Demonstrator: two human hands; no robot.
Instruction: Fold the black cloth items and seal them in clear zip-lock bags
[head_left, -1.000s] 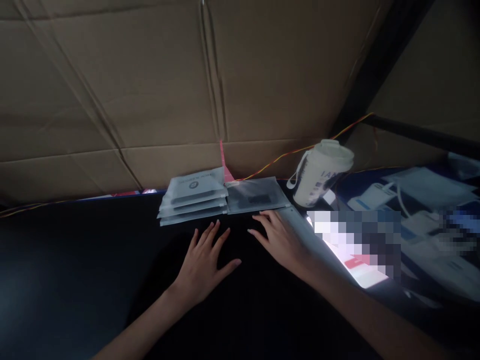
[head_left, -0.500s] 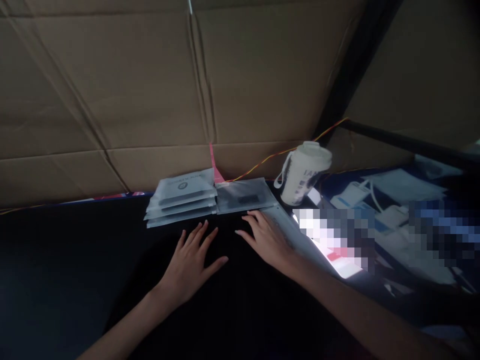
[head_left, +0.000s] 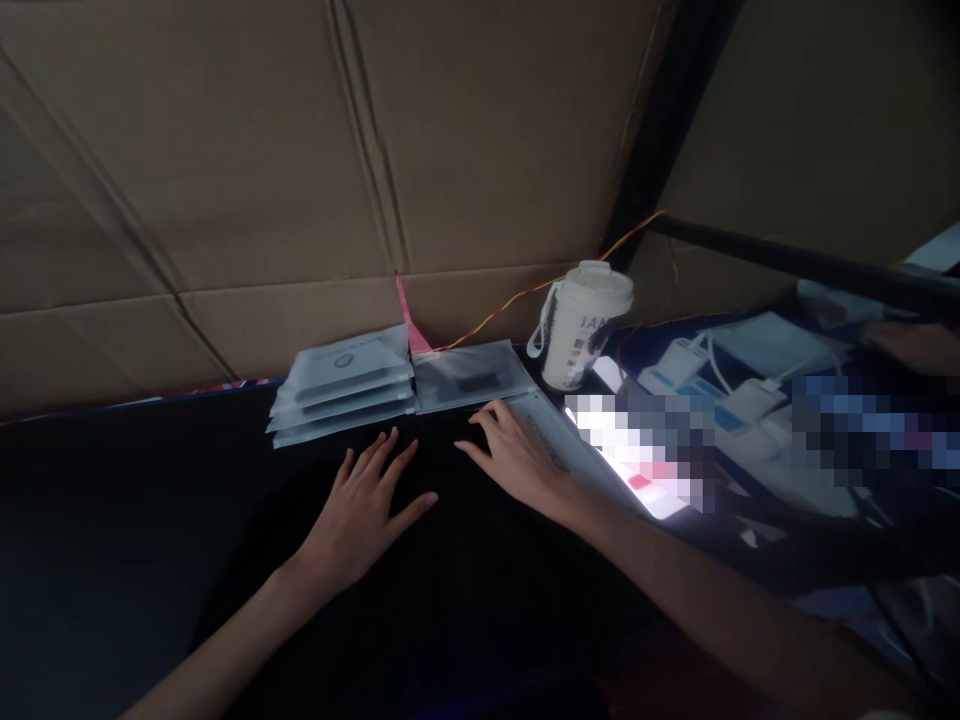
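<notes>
My left hand [head_left: 360, 510] lies on the black surface with its fingers spread, holding nothing. Just beyond its fingertips is a stack of several frosted zip bags [head_left: 341, 385], the top one with a round dark mark. My right hand [head_left: 514, 455] rests palm down, fingers apart and slightly bent. It lies by the edge of a frosted bag with grey print [head_left: 559, 440], partly covering it. Another frosted bag [head_left: 476, 378], with a dark patch inside, lies flat beyond my right fingertips, beside the stack.
A white lidded cup with a strap [head_left: 589, 320] stands behind a lit screen [head_left: 645, 480], partly pixelated. Farther right are white plugs and cables [head_left: 754, 400]. A cardboard wall [head_left: 225, 150] closes off the back, with a red-yellow cord [head_left: 517, 297] along it. Part of another person's hand [head_left: 915, 345] shows at the far right.
The view has shifted, so everything appears a little farther left and higher. My hands keep nearly the same pose beside the bags. Another person's hand now shows at the right edge.
</notes>
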